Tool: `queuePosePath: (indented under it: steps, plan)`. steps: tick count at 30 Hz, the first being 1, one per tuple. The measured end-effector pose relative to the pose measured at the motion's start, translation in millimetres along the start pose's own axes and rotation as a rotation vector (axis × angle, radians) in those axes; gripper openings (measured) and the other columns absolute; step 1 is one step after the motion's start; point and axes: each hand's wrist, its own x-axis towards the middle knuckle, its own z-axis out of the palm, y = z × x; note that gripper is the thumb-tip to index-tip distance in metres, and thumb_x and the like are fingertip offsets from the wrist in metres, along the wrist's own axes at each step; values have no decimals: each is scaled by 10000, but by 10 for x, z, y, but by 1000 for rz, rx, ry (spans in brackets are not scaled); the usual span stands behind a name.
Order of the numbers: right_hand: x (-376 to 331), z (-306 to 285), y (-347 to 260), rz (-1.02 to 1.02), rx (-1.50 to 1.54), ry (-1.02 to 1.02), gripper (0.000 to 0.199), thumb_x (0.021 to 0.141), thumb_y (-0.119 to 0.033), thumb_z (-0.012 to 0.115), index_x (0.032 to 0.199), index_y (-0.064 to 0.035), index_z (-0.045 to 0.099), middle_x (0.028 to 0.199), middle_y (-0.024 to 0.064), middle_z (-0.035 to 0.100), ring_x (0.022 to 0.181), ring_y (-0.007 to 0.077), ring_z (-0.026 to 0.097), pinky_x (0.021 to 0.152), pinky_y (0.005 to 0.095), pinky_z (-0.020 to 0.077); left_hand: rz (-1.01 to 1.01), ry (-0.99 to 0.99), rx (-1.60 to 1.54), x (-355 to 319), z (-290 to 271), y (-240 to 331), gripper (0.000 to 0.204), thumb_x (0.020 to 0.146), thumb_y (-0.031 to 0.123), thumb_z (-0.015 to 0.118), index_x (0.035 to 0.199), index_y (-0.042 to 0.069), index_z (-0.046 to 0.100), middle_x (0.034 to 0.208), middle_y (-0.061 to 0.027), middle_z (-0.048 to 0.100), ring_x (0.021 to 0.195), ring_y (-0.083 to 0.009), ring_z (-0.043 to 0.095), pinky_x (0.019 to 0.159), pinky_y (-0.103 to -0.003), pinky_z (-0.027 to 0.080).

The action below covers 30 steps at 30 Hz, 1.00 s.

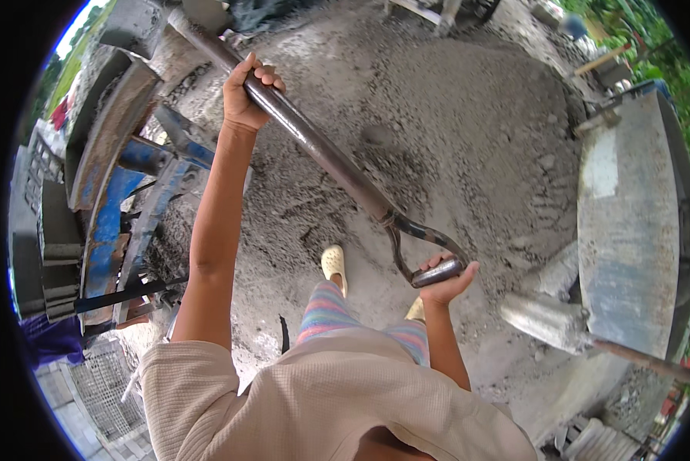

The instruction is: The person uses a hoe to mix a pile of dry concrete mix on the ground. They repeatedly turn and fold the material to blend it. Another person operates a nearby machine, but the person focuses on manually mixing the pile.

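A shovel (322, 150) runs slantwise across the view from the upper left to the middle right. My left hand (249, 88) is wrapped around its dark metal shaft near the upper end, with that arm stretched far forward. My right hand (446, 283) grips the crossbar of the D-shaped handle, low and close to my body. Past my left hand, the shaft leads toward grey metal pieces at the upper left; where the blade begins among them I cannot tell. Beneath the shovel spreads grey gravelly mix (468, 146), heaped on the ground.
Left of me stands a worn blue metal frame (114, 196) with curved grey parts. A large rusty sheet-metal panel (625, 230) stands at the right, beside a cement-crusted wheel-like cylinder (545, 319) and a rod (645, 359). A plastic crate (107, 384) lies at the lower left.
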Motion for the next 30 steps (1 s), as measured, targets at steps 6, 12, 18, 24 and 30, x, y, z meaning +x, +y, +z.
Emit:
queuePosePath:
  steps: [6, 12, 18, 24, 30]
  plan:
    - [-399, -2523, -559, 2, -250, 578, 417, 818, -494, 527, 681, -125, 389, 516, 32, 414, 411, 160, 424, 368, 301, 381, -562, 766, 250, -924, -777, -3415, 229, 767, 168, 563, 575, 94, 462, 503, -52, 480, 461, -195, 490, 494, -356, 476]
    - [-1578, -4190, -1804, 34, -483, 1126, 425, 803, -523, 550, 694, -139, 404, 452, 10, 387, 331, 119, 397, 289, 255, 362, -1183, 1015, -75, -3179, -1402, -6468, 205, 680, 148, 587, 530, 104, 454, 499, -55, 468, 443, -206, 464, 454, -350, 432]
    - [-1702, -4557, -2562, 40, -751, 1511, 495, 777, -633, 485, 621, -178, 366, 422, -34, 292, 283, 114, 289, 264, 253, 265, -1492, 1168, -207, -3848, -844, -8051, 200, 704, 124, 581, 555, 105, 449, 507, -40, 447, 464, -190, 481, 439, -321, 415]
    - [496, -4561, -2051, 119, -738, 1216, 471, 773, -595, 520, 602, -186, 358, 429, -38, 329, 312, 91, 334, 292, 228, 293, -1139, 1203, -353, -2254, -2013, -8180, 176, 715, 127, 562, 596, 102, 435, 532, -39, 453, 484, -183, 471, 484, -330, 433]
    - [1371, -4498, -654, 146, -534, 947, 454, 772, -551, 548, 581, -177, 377, 423, 10, 390, 313, 145, 395, 313, 255, 347, -1006, 1137, -80, -1146, -3095, -7412, 171, 752, 118, 562, 622, 105, 451, 547, -29, 468, 503, -161, 496, 496, -315, 448]
